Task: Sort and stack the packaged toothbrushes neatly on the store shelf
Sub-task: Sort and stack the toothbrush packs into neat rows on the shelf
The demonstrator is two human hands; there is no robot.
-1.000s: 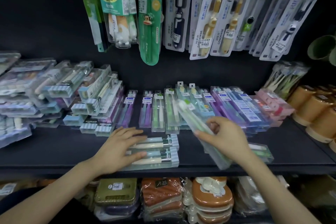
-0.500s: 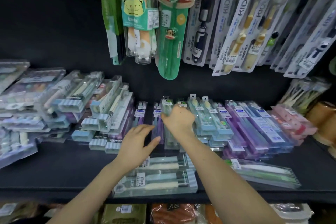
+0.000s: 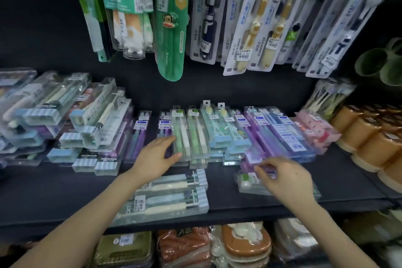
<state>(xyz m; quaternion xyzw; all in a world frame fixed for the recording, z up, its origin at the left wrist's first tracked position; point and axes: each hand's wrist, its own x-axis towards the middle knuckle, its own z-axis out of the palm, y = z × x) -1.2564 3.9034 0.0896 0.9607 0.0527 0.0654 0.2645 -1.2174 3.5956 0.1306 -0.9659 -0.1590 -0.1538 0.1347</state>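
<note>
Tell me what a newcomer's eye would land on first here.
The green monkey case hangs top centre, beside the white KIDS packs fanned to its right. Below, the left hand touches a green toothbrush pack in the back row, while the right hand reaches to a clear pack at the front right.

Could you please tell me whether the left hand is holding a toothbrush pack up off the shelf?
No, the left hand touches the green toothbrush pack with straight fingers; it lies in its row on the shelf.
</note>
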